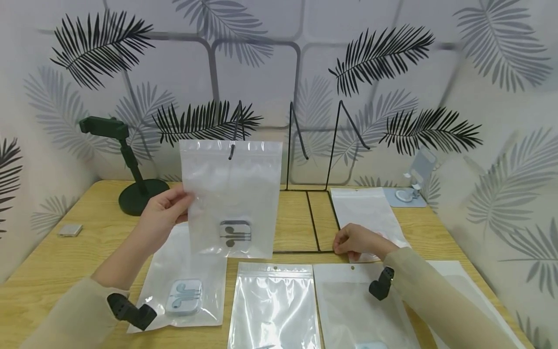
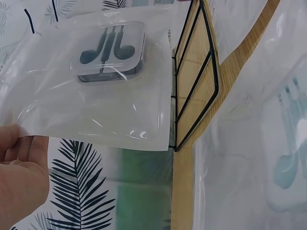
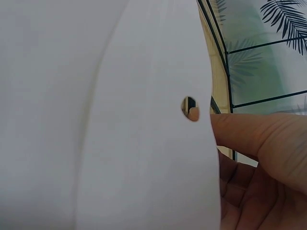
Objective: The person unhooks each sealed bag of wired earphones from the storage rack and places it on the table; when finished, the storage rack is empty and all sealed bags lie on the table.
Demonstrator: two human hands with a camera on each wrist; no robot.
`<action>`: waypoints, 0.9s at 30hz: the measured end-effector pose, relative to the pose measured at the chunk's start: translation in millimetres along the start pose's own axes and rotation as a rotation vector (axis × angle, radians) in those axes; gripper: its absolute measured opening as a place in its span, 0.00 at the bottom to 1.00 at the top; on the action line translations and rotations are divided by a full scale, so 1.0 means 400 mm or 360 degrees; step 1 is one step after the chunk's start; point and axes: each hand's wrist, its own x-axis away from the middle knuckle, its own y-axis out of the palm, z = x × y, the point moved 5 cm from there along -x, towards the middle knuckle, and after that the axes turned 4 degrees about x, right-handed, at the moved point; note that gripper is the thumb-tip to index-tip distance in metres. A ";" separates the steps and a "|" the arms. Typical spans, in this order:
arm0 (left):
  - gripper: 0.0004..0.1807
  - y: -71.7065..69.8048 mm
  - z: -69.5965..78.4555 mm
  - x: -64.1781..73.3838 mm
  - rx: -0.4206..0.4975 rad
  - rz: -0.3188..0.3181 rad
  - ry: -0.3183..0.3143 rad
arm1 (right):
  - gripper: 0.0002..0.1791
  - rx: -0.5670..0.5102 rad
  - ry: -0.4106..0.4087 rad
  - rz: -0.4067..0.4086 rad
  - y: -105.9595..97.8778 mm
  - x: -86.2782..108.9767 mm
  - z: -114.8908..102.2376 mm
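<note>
A white zip bag hangs by its top from a hook of the black wire rack; a boxed pair of earphones shows at its bottom. My left hand pinches the bag's left edge, as the left wrist view also shows. At the rack's front right corner, my right hand bends over the top of a second bag. Up close in the right wrist view, my right thumb and fingers pinch a white bag's edge beside its round hole, through which a fingertip shows.
More bags lie on the wooden table: one with earphones at left, one in front, one behind my right hand. A dark green stand stands at back left, a pale phone holder at back right. Two other hooks project from the rack.
</note>
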 end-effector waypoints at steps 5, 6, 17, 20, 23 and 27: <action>0.25 -0.008 -0.002 0.011 -0.0021 0.0013 0.0001 | 0.04 0.0001 0.0022 0.0003 -0.001 0.001 -0.004; 0.25 -0.009 -0.002 0.014 -0.0024 0.0012 0.0007 | 0.04 0.0004 0.0028 0.0002 -0.001 0.001 -0.005; 0.19 -0.007 0.003 0.041 0.0043 -0.0060 0.0031 | 0.04 -0.0018 -0.0013 -0.0016 -0.001 0.005 -0.010; 0.14 -0.009 0.005 0.049 0.0089 -0.0085 0.0056 | 0.04 -0.0020 -0.0029 -0.0017 0.000 0.007 -0.009; 0.11 -0.012 0.007 0.060 0.0105 -0.0094 0.0064 | 0.04 -0.0021 -0.0032 -0.0015 0.001 0.008 -0.009; 0.10 -0.016 0.015 0.074 0.0149 -0.0110 0.0094 | 0.04 -0.0024 -0.0035 -0.0017 -0.001 0.009 -0.010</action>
